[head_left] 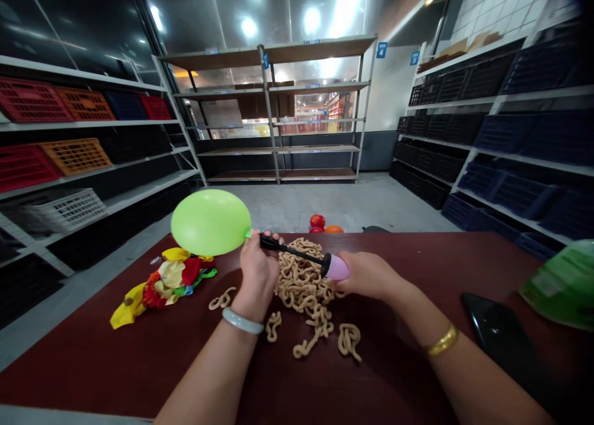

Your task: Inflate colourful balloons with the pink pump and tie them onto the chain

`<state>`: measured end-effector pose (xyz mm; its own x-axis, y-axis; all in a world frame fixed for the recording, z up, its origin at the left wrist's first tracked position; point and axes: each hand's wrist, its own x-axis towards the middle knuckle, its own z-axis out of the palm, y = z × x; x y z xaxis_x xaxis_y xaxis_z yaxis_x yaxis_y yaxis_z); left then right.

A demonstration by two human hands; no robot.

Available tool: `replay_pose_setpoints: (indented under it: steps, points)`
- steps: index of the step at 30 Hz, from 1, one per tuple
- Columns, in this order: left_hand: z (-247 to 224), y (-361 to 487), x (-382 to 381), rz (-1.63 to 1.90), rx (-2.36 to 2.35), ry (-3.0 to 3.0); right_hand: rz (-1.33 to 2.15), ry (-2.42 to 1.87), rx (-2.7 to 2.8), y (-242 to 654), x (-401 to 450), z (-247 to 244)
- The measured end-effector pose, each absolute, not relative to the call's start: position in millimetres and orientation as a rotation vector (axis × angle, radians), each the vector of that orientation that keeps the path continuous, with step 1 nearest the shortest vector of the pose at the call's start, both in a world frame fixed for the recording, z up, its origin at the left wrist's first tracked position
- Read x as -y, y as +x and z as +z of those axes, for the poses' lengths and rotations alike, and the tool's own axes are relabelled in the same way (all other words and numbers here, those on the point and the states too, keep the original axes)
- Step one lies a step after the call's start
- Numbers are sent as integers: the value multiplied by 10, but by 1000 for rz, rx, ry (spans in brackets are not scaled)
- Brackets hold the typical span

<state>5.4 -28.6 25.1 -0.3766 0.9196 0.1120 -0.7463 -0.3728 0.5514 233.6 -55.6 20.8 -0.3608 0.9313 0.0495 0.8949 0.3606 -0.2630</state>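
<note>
An inflated light-green balloon [211,222] sits on the black nozzle end of a balloon pump [301,253]. My left hand [260,267] is closed around that end, where the balloon's neck meets the nozzle. My right hand [369,273] grips the pump's purple body, with the black rod drawn out between both hands. Beneath the pump lies a heap of tan, twisted rope-like pieces [301,283], with several loose ones nearer me. Flat balloons [171,275] in yellow, red, green and blue are piled to the left.
The dark red table [394,375] bears a black phone [494,323] and a green plastic bag [563,283] at the right. Red and orange balloons [320,224] show past its far edge. Shelves with crates [74,156] line both sides; a bare rack [273,115] stands behind.
</note>
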Motion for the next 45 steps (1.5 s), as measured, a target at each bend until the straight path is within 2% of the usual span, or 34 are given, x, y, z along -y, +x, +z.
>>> replay_pose_setpoints:
  steps: [5,14,19,33,39,45]
  points:
    - [260,-53,219,2006,-502,508,233,-1658,2454,2472,502,218]
    - [103,607,547,1827,-456,596,210,-1616,2420,2235,630,242]
    - [167,740,683,1804,-443,620,191,-1616,2367,2149,717,296]
    - [331,-190,237,2004,-474,508,322,-1618,2420,2449,468,201]
    - [197,69,278,1997,-453,527,223,-1587,2440,2485,465,155]
    - [74,548,475,1846,-465,533,238,-1552,2416,2303,561,137]
